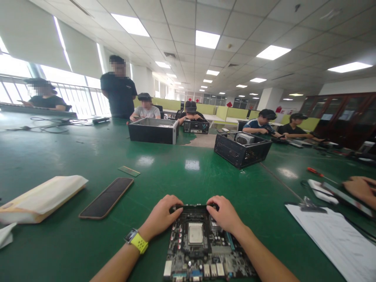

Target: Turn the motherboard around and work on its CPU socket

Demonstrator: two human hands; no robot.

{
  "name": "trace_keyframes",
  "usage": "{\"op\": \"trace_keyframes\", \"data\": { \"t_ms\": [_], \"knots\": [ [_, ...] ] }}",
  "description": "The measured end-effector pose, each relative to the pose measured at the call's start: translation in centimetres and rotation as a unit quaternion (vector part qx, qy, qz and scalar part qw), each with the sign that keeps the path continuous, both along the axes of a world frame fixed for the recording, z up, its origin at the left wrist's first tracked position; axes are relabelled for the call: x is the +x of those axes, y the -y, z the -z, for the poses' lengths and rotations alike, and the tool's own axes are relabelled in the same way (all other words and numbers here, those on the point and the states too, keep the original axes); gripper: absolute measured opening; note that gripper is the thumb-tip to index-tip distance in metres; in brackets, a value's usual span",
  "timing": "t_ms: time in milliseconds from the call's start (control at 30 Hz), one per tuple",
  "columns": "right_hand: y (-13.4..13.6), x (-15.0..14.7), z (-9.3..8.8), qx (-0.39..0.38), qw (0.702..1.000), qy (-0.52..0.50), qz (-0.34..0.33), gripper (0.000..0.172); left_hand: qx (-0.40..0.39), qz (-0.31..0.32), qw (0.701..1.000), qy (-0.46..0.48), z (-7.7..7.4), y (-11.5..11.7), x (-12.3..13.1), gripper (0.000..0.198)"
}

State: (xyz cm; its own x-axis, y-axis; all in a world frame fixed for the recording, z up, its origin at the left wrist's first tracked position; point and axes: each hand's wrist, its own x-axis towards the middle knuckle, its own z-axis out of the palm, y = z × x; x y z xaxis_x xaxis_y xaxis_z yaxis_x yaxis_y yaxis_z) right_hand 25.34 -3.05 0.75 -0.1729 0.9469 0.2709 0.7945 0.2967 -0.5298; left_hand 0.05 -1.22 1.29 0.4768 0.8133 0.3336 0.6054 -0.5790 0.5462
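Note:
A motherboard lies flat on the green table in front of me, its port side nearest me and a square silver processor in its socket. At its far edge runs a dark strip; whether this is a memory module or only the slots, I cannot tell. My left hand, with a yellow-strapped watch on the wrist, grips the strip's left end between thumb and bent fingers. My right hand closes on the right end the same way. Fingertips of both hands are partly hidden behind the edge.
To the left lie a phone, a green memory module and a paper packet. At right are a clipboard, a screwdriver and another person's hand. Open computer cases stand farther back, with several people beyond.

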Motion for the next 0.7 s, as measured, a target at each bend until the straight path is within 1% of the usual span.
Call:
{"op": "trace_keyframes", "data": {
  "t_ms": [367, 467, 533, 600, 633, 700],
  "knots": [
    [0.0, 0.0, 0.0, 0.008, 1.0, -0.006, -0.002, 0.014, -0.005, -0.002, 1.0, -0.006, -0.3, 0.0, 0.1, 0.016],
    [0.1, 0.0, -0.3, 0.009, 1.0, -0.004, -0.001, 0.014, -0.005, -0.004, 1.0, -0.007, -0.4, 0.1, 0.1, 0.016],
    [0.4, -0.2, -0.9, 0.016, 1.0, -0.001, 0.006, 0.015, -0.004, -0.006, 1.0, -0.006, -0.3, 0.2, 0.0, 0.016],
    [1.2, -1.0, -2.0, 0.034, 0.999, -0.002, 0.012, 0.016, -0.004, -0.008, 1.0, -0.003, -0.1, 0.1, 0.0, 0.016],
    [1.9, -1.6, -2.6, 0.044, 0.999, -0.002, 0.007, 0.018, -0.003, -0.009, 1.0, -0.002, 0.0, 0.1, 0.0, 0.016],
    [3.8, -3.4, -3.7, 0.06, 0.998, 0.001, -0.029, 0.024, -0.001, -0.012, 1.0, 0.003, 0.2, -0.1, 0.1, 0.016]
  ]
}}
